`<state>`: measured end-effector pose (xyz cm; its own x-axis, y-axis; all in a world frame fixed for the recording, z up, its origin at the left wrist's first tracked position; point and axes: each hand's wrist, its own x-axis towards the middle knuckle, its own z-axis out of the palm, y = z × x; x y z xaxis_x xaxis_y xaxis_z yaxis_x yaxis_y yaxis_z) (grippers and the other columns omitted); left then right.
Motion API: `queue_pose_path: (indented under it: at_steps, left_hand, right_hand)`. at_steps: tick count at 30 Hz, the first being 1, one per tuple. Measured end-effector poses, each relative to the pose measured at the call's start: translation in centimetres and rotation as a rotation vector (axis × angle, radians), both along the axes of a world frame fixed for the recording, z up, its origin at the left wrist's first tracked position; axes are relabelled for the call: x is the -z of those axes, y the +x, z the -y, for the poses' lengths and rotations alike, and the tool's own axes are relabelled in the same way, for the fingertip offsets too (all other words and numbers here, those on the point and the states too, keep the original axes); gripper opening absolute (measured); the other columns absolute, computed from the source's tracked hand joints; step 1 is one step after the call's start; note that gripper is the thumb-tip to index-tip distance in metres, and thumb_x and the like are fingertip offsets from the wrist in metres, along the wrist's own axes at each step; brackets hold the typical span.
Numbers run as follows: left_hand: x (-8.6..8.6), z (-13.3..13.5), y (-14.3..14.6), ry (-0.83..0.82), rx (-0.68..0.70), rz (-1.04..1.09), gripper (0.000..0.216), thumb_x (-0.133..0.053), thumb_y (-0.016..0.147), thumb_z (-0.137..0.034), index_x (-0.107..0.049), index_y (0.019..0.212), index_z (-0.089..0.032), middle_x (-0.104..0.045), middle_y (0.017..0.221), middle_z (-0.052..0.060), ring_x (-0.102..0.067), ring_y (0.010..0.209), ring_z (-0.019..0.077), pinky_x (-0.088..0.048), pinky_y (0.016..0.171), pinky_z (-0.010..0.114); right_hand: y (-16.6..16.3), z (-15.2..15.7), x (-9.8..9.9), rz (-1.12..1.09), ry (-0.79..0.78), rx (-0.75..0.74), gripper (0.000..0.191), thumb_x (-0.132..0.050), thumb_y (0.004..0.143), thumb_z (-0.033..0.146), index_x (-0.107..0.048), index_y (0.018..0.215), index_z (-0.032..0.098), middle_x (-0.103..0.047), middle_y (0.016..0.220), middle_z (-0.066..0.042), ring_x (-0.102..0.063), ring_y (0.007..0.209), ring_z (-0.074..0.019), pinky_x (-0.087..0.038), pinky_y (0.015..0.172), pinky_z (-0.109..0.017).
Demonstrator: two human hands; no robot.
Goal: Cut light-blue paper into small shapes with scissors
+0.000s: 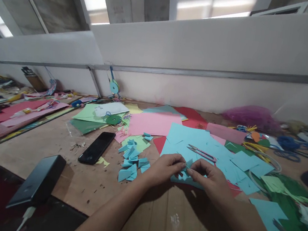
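Observation:
Between my two hands is a small folded piece of blue paper (189,164), pinched by the fingertips of both. My left hand (167,166) closes on its left side, my right hand (209,175) on its right. Fingers cover most of the piece. Just beyond them, a pair of thread snips (201,153) with a pink handle lies on a large blue paper sheet (179,136). To the left of my left hand sits a loose heap of small folded blue papers (130,152). Cut blue paper squares (243,160) lie to the right of my right hand.
A black phone (97,147) lies on the left of the table, and a power bank (39,180) with a white cable stands at its near edge. Pink paper (154,123) and green paper (89,111) lie farther back. A white partition (203,88) rises behind.

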<state>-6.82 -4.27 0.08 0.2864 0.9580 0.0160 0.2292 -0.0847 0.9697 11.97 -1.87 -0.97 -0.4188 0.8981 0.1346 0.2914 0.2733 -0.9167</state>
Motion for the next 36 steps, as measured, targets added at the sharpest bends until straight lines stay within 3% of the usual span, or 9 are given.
queue_pose_path:
  at_steps: [20, 28, 36]
  left_hand:
    - [-1.3, 0.6, 0.0, -0.042, 0.027, -0.043, 0.023, -0.049, 0.088, -0.037, -0.060, 0.083, -0.017, -0.057, 0.074, 0.000, -0.055, 0.070, 0.0132, -0.041, 0.065, 0.024]
    - [-0.6, 0.4, 0.2, 0.029, -0.011, -0.102, 0.025, -0.052, 0.088, -0.038, -0.060, 0.080, -0.017, -0.059, 0.073, 0.000, -0.055, 0.068, 0.0129, -0.041, 0.061, 0.023]
    - [-0.6, 0.1, 0.2, -0.120, -0.072, 0.094, 0.028, -0.061, 0.082, -0.043, -0.059, 0.078, -0.015, -0.055, 0.067, -0.002, -0.051, 0.059, 0.0100, -0.038, 0.055, 0.022]
  right_hand:
    - [-0.1, 0.2, -0.3, 0.026, -0.029, 0.022, 0.022, -0.061, 0.080, 0.037, -0.054, 0.067, 0.021, -0.053, 0.063, 0.001, -0.049, 0.061, -0.0161, -0.037, 0.056, -0.029]
    - [-0.3, 0.5, -0.9, 0.023, -0.023, 0.030, 0.020, -0.060, 0.079, 0.035, -0.054, 0.066, 0.021, -0.055, 0.063, 0.001, -0.049, 0.061, -0.0159, -0.036, 0.056, -0.029]
    - [-0.2, -0.2, -0.4, -0.187, -0.191, -0.048, 0.028, -0.067, 0.076, 0.045, -0.058, 0.072, 0.019, -0.055, 0.066, 0.001, -0.049, 0.061, -0.0152, -0.037, 0.056, -0.028]
